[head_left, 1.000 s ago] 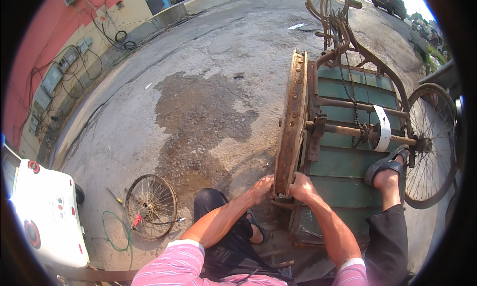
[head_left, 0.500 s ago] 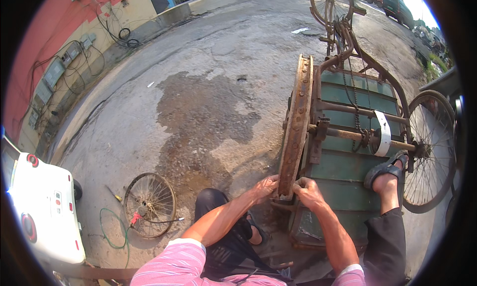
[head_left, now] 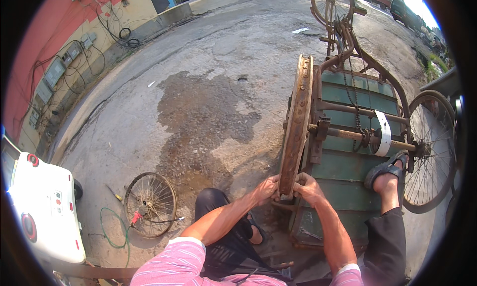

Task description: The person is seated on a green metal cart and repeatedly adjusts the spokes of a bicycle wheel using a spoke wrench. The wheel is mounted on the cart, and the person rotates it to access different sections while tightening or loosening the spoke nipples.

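A rusty wheel rim [head_left: 296,124] without a tyre stands edge-on in front of me, on the near side of an overturned tricycle cart. Its channel shows a row of spoke nipples. My left hand [head_left: 269,188] is closed at the rim's lower left edge. On the opposite edge, my right hand [head_left: 307,188] pinches the rim with curled fingers; the fingertips of both hands are partly hidden. The cart's green bed [head_left: 338,176] lies underside up, crossed by a rusty axle [head_left: 343,134] and a chain [head_left: 357,107].
A spoked wheel [head_left: 150,205] lies on the ground to the left, with a red-ended pump hose [head_left: 135,218] on it and a green cord [head_left: 114,245] beside it. A white vehicle [head_left: 49,206] stands far left. The cart's other wheel [head_left: 430,151] is at right, near my sandalled foot [head_left: 387,171].
Both hands stay at the lower end of the rim. My right hand has shifted slightly upward; the rim and the cart look unmoved.
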`<control>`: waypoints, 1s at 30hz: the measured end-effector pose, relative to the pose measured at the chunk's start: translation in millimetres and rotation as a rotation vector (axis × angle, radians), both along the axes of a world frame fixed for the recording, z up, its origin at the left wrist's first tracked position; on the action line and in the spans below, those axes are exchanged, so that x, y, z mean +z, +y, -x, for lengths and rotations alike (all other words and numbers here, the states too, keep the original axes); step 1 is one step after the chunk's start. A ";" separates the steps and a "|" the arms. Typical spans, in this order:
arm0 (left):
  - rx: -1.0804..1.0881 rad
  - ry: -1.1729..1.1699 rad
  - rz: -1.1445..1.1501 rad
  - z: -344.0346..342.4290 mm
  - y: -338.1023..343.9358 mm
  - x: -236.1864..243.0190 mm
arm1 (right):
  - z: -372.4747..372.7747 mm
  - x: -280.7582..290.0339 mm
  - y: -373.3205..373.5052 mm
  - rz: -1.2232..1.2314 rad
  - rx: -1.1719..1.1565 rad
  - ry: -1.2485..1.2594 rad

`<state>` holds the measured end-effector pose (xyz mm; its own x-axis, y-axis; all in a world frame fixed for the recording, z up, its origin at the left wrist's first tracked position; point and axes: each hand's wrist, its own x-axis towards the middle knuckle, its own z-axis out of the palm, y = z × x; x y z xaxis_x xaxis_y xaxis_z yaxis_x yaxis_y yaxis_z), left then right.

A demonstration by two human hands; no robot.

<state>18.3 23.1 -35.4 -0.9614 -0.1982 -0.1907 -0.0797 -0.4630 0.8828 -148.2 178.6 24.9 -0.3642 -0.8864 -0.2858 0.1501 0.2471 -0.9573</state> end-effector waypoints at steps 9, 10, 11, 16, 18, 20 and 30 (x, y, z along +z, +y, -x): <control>-0.033 -0.001 -0.246 -2.8 -2.0 9.0 | 0.4 -14.8 8.1 0.089 0.046 -0.121; -0.037 -0.014 -0.242 -2.0 -1.8 12.9 | 1.9 -15.6 9.8 0.089 0.058 -0.130; -0.036 -0.031 -0.239 -3.4 -1.6 17.3 | -1.3 -7.1 10.2 0.088 0.075 -0.143; -0.052 -0.069 -0.158 -5.8 -5.6 2.6 | -9.3 -5.3 -3.6 0.003 0.050 0.061; -0.089 -0.039 -0.110 -4.0 -7.7 -2.8 | -8.2 -11.6 -12.4 -0.078 0.015 0.201; -0.101 -0.025 -0.064 -4.5 -11.1 -0.5 | -5.5 -6.5 -13.8 -0.208 0.035 0.359; 0.043 -0.091 -0.097 -2.1 -3.3 -8.1 | -2.5 15.1 -31.1 -0.454 0.238 0.773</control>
<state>20.4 19.8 -43.5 -0.9302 -0.2155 -0.2972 -0.1358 -0.5502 0.8239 -145.7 147.6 40.1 -0.4214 -0.8247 -0.3773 -0.5922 0.5653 -0.5742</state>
